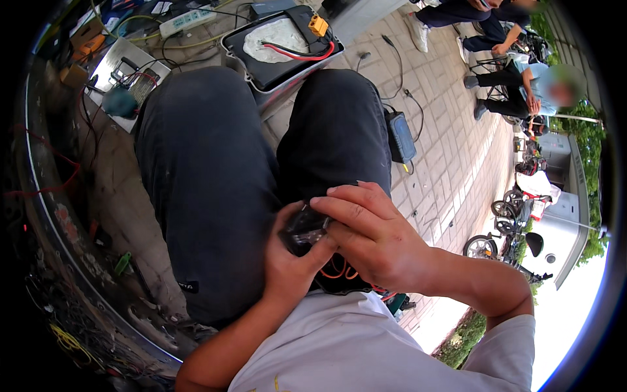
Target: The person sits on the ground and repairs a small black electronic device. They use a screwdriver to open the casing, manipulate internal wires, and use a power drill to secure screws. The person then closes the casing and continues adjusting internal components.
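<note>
A small, dark, glossy object (pixel 303 232) sits between my two hands above my lap; its exact kind is hard to make out. My left hand (pixel 286 269) cups it from the left, with the thumb pressed along its near side. From the right, my right hand (pixel 375 238) closes over it, fingers bent across its top edge and hiding part of it. Just under my hands, orange wires (pixel 345 266) loop over something dark against my shirt, mostly covered.
Beyond my knees stands a black open case (pixel 277 65) with a yellow connector (pixel 318 25) and red wire. A blue-black charger (pixel 400 137) lies right of my knee. A silver case (pixel 119 62), power strip (pixel 186 23) and cables crowd the left. People sit at far right.
</note>
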Demonstrator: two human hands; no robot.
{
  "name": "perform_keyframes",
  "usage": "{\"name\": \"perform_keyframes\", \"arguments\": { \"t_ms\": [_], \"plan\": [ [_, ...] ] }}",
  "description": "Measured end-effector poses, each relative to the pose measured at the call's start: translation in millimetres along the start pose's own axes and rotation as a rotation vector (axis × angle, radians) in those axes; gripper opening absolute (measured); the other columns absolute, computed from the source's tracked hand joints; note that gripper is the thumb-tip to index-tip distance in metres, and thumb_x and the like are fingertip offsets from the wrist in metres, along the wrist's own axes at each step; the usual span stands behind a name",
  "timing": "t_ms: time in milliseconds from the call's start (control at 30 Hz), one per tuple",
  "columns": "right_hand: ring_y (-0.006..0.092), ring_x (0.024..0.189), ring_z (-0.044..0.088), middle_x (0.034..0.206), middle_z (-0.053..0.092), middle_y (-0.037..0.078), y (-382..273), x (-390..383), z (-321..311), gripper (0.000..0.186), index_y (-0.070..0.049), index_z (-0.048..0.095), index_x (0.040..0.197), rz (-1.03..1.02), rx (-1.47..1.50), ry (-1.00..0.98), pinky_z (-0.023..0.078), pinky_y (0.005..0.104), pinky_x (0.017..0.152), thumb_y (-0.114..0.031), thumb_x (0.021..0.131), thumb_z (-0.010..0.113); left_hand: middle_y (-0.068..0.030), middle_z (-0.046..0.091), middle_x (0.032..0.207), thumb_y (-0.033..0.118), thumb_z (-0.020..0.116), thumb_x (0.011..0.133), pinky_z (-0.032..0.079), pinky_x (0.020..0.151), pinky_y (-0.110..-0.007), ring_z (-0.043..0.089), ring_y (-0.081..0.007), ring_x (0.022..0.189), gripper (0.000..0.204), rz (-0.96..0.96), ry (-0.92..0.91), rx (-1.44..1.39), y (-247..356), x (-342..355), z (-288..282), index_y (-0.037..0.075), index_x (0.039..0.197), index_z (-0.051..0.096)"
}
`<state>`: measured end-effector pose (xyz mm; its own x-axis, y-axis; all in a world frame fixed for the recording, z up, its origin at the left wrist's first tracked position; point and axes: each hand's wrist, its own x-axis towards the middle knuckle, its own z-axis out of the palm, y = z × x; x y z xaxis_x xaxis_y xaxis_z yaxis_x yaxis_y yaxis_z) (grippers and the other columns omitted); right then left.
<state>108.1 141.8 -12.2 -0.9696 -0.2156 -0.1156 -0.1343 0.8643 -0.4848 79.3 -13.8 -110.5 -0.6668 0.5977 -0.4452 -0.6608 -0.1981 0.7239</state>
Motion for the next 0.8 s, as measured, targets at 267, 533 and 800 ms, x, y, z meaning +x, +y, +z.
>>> {"name": "perform_keyframes", "arguments": {
  "t_ms": [267,533,800],
  "plan": [
    [0.0335,0.117,0.052,0.125,0.055,0.015,8,-2,0,0.032,0.004,0.063,0.098,-0.019,0.075,0.040,0.041,0.0548,0.095,-0.003,0.067,0.068,-0.0075,0.059,0.108,0.015,0.084,0.078,0.051,0.083,-0.024,0.058,-0.0114,0.095,0.065,-0.084,0.024,-0.058,3,-3,6,-0.003,0.127,0.045],
    [0.0320,0.119,0.052,0.125,0.055,0.015,0,-3,4,0.032,0.003,0.064,0.100,0.001,-0.006,0.019,0.041,0.0535,0.095,-0.004,0.068,0.067,-0.0084,0.059,0.111,0.014,0.083,0.079,0.049,0.087,-0.026,0.058,-0.0130,0.099,0.067,-0.089,0.004,-0.032,2,-1,1,-0.004,0.130,0.045],
    [0.0319,0.117,0.054,0.126,0.056,0.019,-17,-10,6,0.025,0.001,0.066,0.092,0.052,-0.260,0.123,0.041,0.0521,0.098,-0.012,0.072,0.063,-0.0089,0.061,0.111,0.007,0.080,0.080,0.051,0.087,-0.026,0.060,-0.0136,0.099,0.059,-0.066,0.017,-0.101,0,-3,4,-0.003,0.128,0.047]
  ]
}}
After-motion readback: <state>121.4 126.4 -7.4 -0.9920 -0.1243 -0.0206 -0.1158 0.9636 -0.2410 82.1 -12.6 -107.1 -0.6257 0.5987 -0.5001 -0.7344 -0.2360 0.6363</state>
